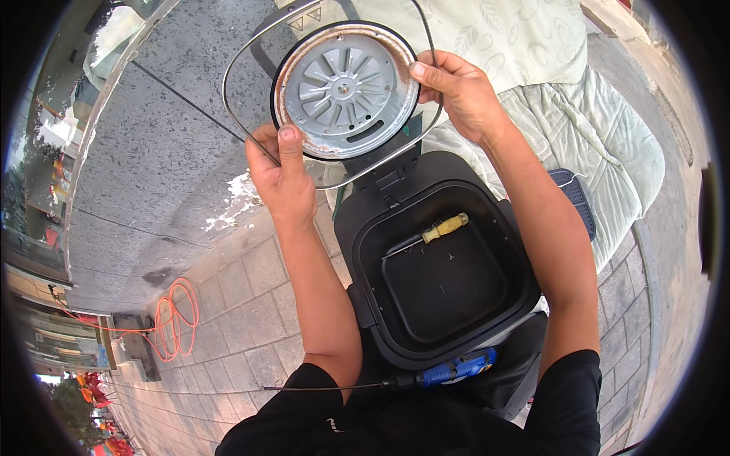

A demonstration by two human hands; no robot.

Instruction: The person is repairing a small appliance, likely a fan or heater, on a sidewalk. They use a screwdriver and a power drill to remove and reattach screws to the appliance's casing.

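Strong daylight filled the scene and fell from above, leaving the quilt (578,114) nearly washed out and the grey wall (167,152) evenly bright. The inside of the black basket (449,281) stayed dark, with a soft sheen along its rim. Focus was sharp at the centre. Fisheye bending curved the paving (243,319) lines, and a black vignette ringed the frame's edges.

Black basket (365,251) open above, yellow-handled screwdriver (426,235) on its floor, lifted lid (346,91) blocking beyond

two screwdrivers (435,230), one round lid (346,90), one black tub (441,277)
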